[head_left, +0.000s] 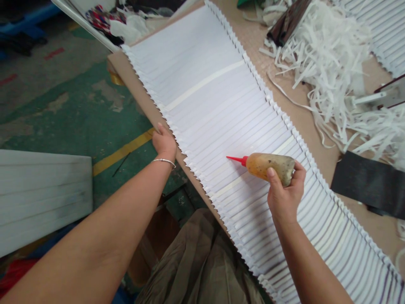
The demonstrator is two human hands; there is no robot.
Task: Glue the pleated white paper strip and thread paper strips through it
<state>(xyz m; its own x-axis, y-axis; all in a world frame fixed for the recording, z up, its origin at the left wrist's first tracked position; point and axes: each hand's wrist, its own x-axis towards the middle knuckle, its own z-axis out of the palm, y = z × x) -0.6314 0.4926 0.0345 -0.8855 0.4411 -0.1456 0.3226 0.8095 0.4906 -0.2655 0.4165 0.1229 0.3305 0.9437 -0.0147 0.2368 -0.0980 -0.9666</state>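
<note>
My right hand (pixel 286 192) is closed around a glue bottle (pixel 265 166), a cloudy amber squeeze bottle with dark specks. Its red pointed nozzle aims left, over a long white sheet (pixel 202 80) covered with close parallel strips. Both long edges of the sheet show jagged strip ends, and a few strips look cream. I cannot tell whether the nozzle touches it. My left hand (pixel 165 142), with a bangle at the wrist, is at the table's near edge beside the sheet. Its thumb shows, but most of the fingers are hidden.
The brown tabletop (pixel 319 156) runs diagonally. Beyond the sheet lie a heap of loose white strips (pixel 329 55), a black flat piece (pixel 370 183) and another striped sheet (pixel 379 25). A white panel (pixel 44 198) stands at lower left above the green floor (pixel 72 114).
</note>
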